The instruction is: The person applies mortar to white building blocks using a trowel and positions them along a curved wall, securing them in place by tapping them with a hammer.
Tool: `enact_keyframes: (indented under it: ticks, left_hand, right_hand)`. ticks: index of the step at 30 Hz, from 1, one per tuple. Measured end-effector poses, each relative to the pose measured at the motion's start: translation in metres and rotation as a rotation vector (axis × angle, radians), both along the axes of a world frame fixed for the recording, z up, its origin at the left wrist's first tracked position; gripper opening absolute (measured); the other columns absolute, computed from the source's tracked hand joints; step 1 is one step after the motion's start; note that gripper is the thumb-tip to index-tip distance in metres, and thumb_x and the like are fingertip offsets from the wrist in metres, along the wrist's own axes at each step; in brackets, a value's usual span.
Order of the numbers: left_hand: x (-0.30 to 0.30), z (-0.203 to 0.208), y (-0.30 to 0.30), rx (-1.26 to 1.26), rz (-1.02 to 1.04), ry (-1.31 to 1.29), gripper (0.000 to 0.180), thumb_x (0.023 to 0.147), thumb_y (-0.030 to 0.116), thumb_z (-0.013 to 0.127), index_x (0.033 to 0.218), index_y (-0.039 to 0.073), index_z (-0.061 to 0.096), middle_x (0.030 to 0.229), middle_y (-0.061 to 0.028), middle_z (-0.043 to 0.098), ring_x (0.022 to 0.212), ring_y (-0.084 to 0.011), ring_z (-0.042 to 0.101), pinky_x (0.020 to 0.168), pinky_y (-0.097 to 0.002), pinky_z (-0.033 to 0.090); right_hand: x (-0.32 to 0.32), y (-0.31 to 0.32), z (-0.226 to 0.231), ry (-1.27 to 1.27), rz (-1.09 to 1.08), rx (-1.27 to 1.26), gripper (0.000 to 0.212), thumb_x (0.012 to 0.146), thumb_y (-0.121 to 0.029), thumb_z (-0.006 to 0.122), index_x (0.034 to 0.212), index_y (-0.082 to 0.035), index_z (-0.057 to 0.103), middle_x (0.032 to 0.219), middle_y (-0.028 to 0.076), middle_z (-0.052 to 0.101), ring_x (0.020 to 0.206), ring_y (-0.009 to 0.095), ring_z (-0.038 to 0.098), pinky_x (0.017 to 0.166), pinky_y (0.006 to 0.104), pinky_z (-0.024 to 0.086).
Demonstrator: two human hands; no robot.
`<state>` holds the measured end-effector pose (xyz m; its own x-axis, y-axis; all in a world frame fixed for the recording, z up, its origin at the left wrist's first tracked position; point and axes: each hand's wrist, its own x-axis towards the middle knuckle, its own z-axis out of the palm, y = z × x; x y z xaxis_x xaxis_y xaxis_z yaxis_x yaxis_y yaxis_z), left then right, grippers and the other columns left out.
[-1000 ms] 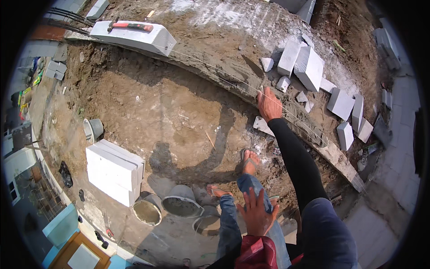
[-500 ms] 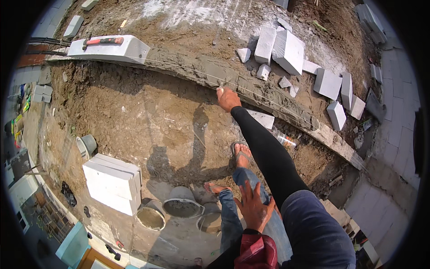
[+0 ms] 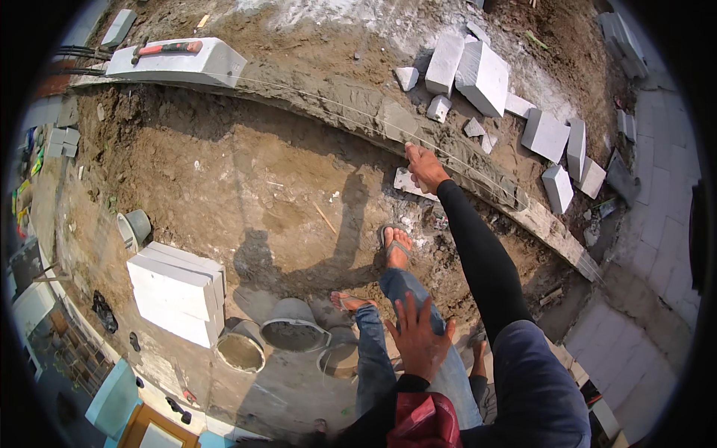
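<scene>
My right hand (image 3: 427, 169) is closed around the handle of a trowel, reaching out over the near edge of the mortar bed. The trowel's grey blade (image 3: 401, 119) lies flat on the wet mortar (image 3: 328, 95), coloured much like it. Thin string (image 3: 463, 158) runs lengthwise above this strip. My left hand (image 3: 420, 340) rests on my jeans near the knee, fingers spread and holding nothing. At the strip's left end sits a white block (image 3: 220, 63) with a red-handled hammer (image 3: 170, 48) on top. Below my right hand a flat white piece (image 3: 411, 184) lies on the soil.
Several white blocks (image 3: 482, 78) and broken bits lie beyond the strip at right. Nearer, a block stack (image 3: 175, 295) stands beside buckets (image 3: 295, 328) holding grey mix. Another bucket (image 3: 134, 228) lies tipped at left. Another person's leg (image 3: 479, 360) shows beside my knee.
My right hand has moved right along the strip, the trowel blade sliding with it over the mortar. My left hand stays on my leg; the view has shifted slightly.
</scene>
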<state>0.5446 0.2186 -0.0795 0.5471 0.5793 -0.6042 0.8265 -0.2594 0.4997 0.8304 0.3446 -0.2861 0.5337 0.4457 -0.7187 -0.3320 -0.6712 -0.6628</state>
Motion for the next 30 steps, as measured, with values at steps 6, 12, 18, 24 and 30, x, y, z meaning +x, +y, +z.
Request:
enact_keyframes:
  ticks: [6, 12, 18, 24, 30]
  left_hand:
    - [-0.006, 0.001, 0.006, -0.045, 0.031, -0.022, 0.072, 0.076, 0.043, 0.078, 0.138, 0.014, 0.057, 0.159, -0.0176, 0.037, 0.149, -0.0404, 0.029, 0.113, -0.0694, 0.020]
    - [-0.008, 0.002, 0.011, -0.056, 0.024, -0.045, 0.069, 0.079, 0.043, 0.076, 0.139, 0.015, 0.056, 0.161, -0.0174, 0.033, 0.150, -0.0409, 0.026, 0.113, -0.0719, 0.018]
    - [-0.014, -0.001, 0.016, -0.001, 0.056, -0.063, 0.067, 0.081, 0.045, 0.074, 0.138, 0.015, 0.057, 0.161, -0.0179, 0.034, 0.149, -0.0421, 0.028, 0.112, -0.0712, 0.020]
    - [-0.007, -0.002, 0.011, -0.015, 0.036, -0.043, 0.068, 0.080, 0.047, 0.075, 0.137, 0.013, 0.058, 0.159, -0.0185, 0.036, 0.148, -0.0423, 0.029, 0.113, -0.0705, 0.019]
    - [-0.009, -0.007, 0.013, -0.012, 0.074, -0.040, 0.071, 0.078, 0.047, 0.077, 0.137, 0.014, 0.058, 0.158, -0.0189, 0.038, 0.148, -0.0411, 0.030, 0.114, -0.0681, 0.018]
  right_hand:
    - [-0.003, -0.034, -0.001, -0.043, 0.000, 0.012, 0.044, 0.103, -0.046, 0.047, 0.089, -0.005, 0.053, 0.063, 0.003, 0.047, 0.046, 0.017, 0.050, 0.040, 0.0343, 0.041]
    - [0.009, -0.096, 0.020, -0.107, 0.003, 0.065, 0.045, 0.105, -0.049, 0.044, 0.092, -0.007, 0.048, 0.058, -0.001, 0.039, 0.043, 0.014, 0.042, 0.042, 0.0337, 0.039]
    - [-0.059, -0.094, 0.020, -0.717, 0.584, -0.164, 0.041, 0.104, -0.044, 0.045, 0.104, -0.004, 0.054, 0.070, 0.026, 0.063, 0.068, 0.050, 0.062, 0.063, 0.0583, 0.046]
    - [-0.069, 0.041, 0.002, -0.806, 0.706, -0.113, 0.038, 0.102, -0.040, 0.050, 0.100, -0.002, 0.054, 0.075, 0.028, 0.066, 0.072, 0.048, 0.066, 0.066, 0.0577, 0.052]
    - [-0.030, 0.008, -0.013, -0.826, 0.789, -0.332, 0.042, 0.103, -0.044, 0.046, 0.106, -0.003, 0.056, 0.077, 0.024, 0.068, 0.075, 0.045, 0.068, 0.069, 0.0548, 0.054]
